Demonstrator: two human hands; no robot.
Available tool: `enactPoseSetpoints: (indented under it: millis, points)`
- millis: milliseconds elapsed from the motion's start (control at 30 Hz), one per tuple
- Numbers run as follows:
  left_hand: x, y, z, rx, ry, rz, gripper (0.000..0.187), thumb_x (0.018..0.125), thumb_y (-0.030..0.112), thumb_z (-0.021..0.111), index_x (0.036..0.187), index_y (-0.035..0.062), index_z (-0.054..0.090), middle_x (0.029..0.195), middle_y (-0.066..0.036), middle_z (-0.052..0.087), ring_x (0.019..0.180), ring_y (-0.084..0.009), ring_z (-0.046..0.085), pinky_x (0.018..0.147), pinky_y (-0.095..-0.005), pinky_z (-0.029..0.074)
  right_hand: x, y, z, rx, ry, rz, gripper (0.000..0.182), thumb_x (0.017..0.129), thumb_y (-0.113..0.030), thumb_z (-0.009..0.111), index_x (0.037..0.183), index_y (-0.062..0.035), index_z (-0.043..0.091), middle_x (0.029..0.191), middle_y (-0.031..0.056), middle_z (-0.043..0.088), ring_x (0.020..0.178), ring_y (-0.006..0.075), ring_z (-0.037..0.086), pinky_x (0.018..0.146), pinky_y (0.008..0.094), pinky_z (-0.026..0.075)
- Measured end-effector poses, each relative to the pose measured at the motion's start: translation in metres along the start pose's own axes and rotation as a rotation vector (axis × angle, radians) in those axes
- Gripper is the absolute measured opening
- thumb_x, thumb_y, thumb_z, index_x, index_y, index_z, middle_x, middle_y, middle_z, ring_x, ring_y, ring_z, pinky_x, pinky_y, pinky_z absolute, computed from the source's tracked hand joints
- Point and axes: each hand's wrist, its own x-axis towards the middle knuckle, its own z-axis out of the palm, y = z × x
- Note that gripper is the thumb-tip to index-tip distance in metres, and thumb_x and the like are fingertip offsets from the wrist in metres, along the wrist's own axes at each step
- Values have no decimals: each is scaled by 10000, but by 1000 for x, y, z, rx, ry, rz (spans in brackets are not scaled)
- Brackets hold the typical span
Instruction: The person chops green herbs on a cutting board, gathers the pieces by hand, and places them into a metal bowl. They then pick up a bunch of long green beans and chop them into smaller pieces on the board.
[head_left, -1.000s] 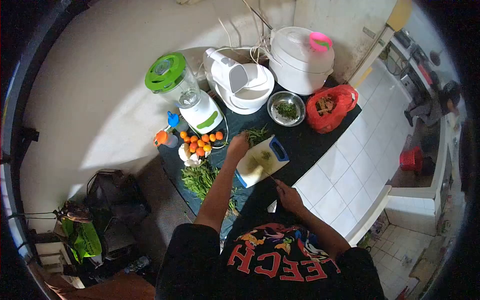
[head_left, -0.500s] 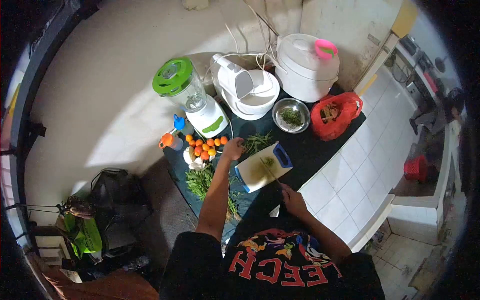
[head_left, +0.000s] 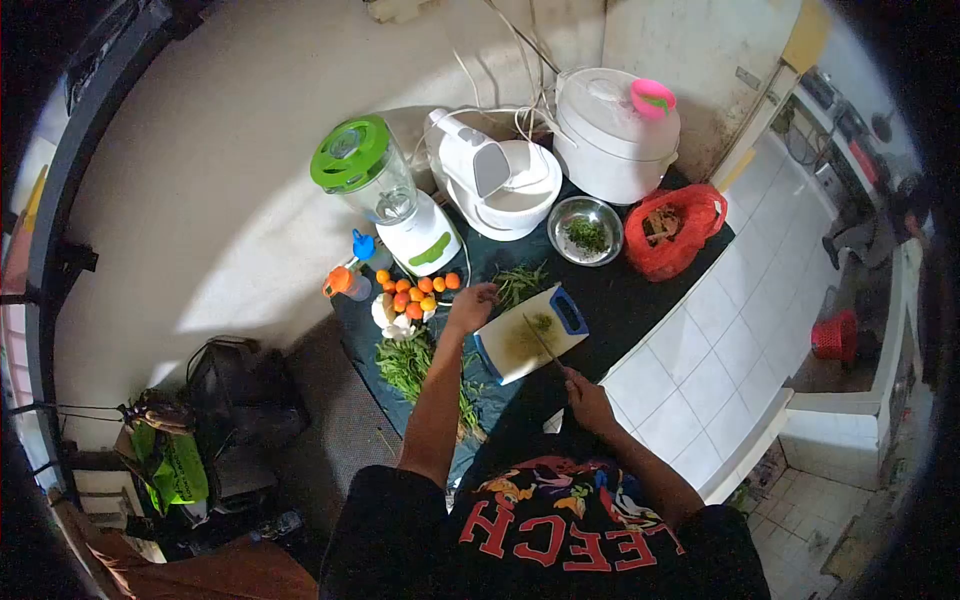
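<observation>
My right hand (head_left: 592, 403) is wrapped round the handle of a knife (head_left: 542, 341), whose blade lies across a white cutting board (head_left: 503, 338) with blue ends. Beside the blade on the board sits a small heap of chopped green herbs (head_left: 540, 323). My left hand (head_left: 472, 308) is past the board's far left corner, its fingers curled together at the edge of a pile of green sprigs (head_left: 518, 284). What those fingers hold, if anything, is too small to tell. Nearer me on the left lies a larger leafy bunch (head_left: 405, 366).
Orange and red fruits or tomatoes (head_left: 426, 285) and white bulbs (head_left: 383, 311) lie left of my hand. Behind stand a blender (head_left: 417, 235), a stand mixer (head_left: 500, 205) and a rice cooker (head_left: 615, 150). A metal bowl of chopped greens (head_left: 584, 233) adjoins a red plastic bag (head_left: 672, 255).
The view has shifted slightly. My left hand stays by the sprigs, with its fingers turned a little. The knife remains on the board in my right hand.
</observation>
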Motion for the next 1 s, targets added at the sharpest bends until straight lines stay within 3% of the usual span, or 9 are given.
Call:
enactPoseSetpoints:
  millis: [67,167,233,300,400,467,700,767,1000]
  points:
    - [-22,11,16,73,127,27,276,889,163,697,1137,70,776,955,-126,792,854,-287,765,777,-392,587,1,17,12,12,70,-88,416,1079,-306,506,1439,-112,583,890,206,731,797,355,739,746,482,569]
    - [-47,4,40,96,114,-8,223,897,221,739,1071,98,804,930,-130,789,784,-337,752,737,-399,588,-3,9,12,5,74,-64,409,1082,-294,497,1442,-118,576,895,211,730,806,357,742,753,476,570]
    - [-63,1,55,90,142,-10,184,880,221,767,1021,113,817,962,-108,781,866,-347,725,795,-412,573,-7,6,17,7,108,-76,405,1083,-290,495,1445,-124,572,891,212,730,804,361,742,747,470,572]
    - [-77,2,68,323,425,230,139,846,231,797,941,133,824,977,-78,741,956,-334,665,839,-450,537,-6,9,20,6,150,-91,402,1085,-286,493,1447,-130,569,887,213,729,802,365,742,741,465,573]
    - [-90,11,77,380,446,157,160,820,241,808,945,143,815,985,-67,687,992,-324,604,853,-479,502,-9,11,24,-10,223,-179,394,1086,-289,496,1443,-141,571,878,213,729,792,375,740,723,457,576]
    - [-95,16,79,409,439,186,170,825,225,800,965,130,803,984,-73,681,976,-323,609,840,-483,502,-11,0,16,42,115,-95,404,1069,-247,498,1434,-82,552,1026,292,716,914,505,695,773,574,566]
    - [-83,8,96,482,299,319,150,859,135,683,989,76,728,1019,-113,661,995,-337,621,863,-462,520,-19,-14,11,51,100,-20,417,1073,-260,484,1450,-93,548,1062,300,707,942,493,697,845,564,556]
    - [-73,-2,108,489,281,336,161,862,125,660,1000,69,722,1021,-117,662,998,-339,626,871,-455,526,-21,-9,15,20,144,-102,387,1073,-271,517,1426,-125,585,961,267,733,869,444,729,751,501,580]
    - [-82,0,111,414,303,383,174,887,106,634,1033,69,721,1020,-121,660,974,-341,642,843,-442,547,-24,-12,23,-56,179,-155,383,1062,-262,530,1416,-133,594,1048,293,719,957,486,697,837,560,561]
